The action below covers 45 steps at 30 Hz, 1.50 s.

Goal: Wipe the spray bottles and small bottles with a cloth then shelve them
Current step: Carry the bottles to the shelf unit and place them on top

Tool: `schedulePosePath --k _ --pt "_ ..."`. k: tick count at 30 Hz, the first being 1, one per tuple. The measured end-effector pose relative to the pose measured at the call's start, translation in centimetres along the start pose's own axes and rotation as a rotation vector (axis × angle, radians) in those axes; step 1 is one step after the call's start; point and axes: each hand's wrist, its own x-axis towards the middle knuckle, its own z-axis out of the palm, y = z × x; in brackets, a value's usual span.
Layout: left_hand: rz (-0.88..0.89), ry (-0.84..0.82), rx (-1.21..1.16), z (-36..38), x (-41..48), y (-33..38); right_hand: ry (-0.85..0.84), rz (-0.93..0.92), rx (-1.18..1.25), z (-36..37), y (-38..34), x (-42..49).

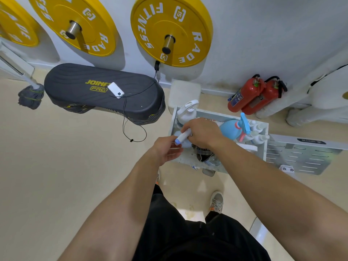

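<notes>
A small white bottle (182, 136) with a blue cap lies tilted between my two hands, over the left part of a white shelf tray (265, 146). My right hand (202, 133) grips its upper end from above. My left hand (166, 150) pinches the blue-capped lower end. Something pale blue (186, 145), perhaps a cloth, shows just under the bottle. In the tray a dark checked cloth (204, 156) lies below my right wrist. A blue spray bottle (230, 129) and several small white bottles (258, 133) stand at the right, and a white spray bottle (186, 111) stands at the back left.
Two red fire extinguishers (254, 95) lean on the wall behind the tray. To the left, a black step platform (101, 91) carries a white power bank (115, 90) with a trailing cable. A perforated metal panel (301, 157) lies to the right. Yellow weight plates (172, 29) hang on the wall.
</notes>
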Motion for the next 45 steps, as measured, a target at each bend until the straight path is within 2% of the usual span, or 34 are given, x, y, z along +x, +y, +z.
schedulePosePath --k 7,10,13,16,20,24,27,31,34,40,43,45 --pt "0.023 0.038 0.095 -0.4 -0.8 0.8 -0.026 0.008 0.029 -0.7 -0.2 -1.1" --pt "0.073 0.121 0.231 -0.7 -1.6 2.6 0.075 0.026 0.154 -2.7 1.0 -2.7" --pt "0.273 0.312 0.404 -0.6 -1.9 5.4 0.196 0.149 0.308 -6.1 3.0 -4.7" --pt "0.533 0.446 0.573 0.9 -2.9 8.0 0.205 0.313 0.316 -9.8 6.3 -5.9" --pt "0.758 0.368 0.732 4.2 -3.4 9.6 0.064 0.549 0.13 -11.8 10.0 -6.2" --pt "0.795 0.307 0.955 6.1 -2.7 9.8 -0.079 0.611 0.118 -10.1 10.9 -4.6" --pt "0.801 0.3 1.059 6.2 -2.3 9.6 -0.084 0.622 0.063 -8.1 10.9 -3.4" --pt "0.791 0.294 1.026 5.3 -1.8 9.3 -0.003 0.614 -0.01 -6.3 11.2 -2.9" --pt "0.792 0.274 0.988 4.8 -1.4 9.6 -0.004 0.648 0.183 -6.7 11.6 -2.9" --pt "0.763 0.207 0.965 4.8 -1.2 10.4 0.086 0.721 0.852 -7.0 10.4 -1.6" --pt "0.756 0.184 0.956 4.7 -1.1 10.7 0.174 0.759 1.021 -6.1 9.1 -0.5" --pt "0.755 0.166 0.959 4.6 -1.0 10.8 0.262 0.773 1.046 -5.9 8.3 -0.2"
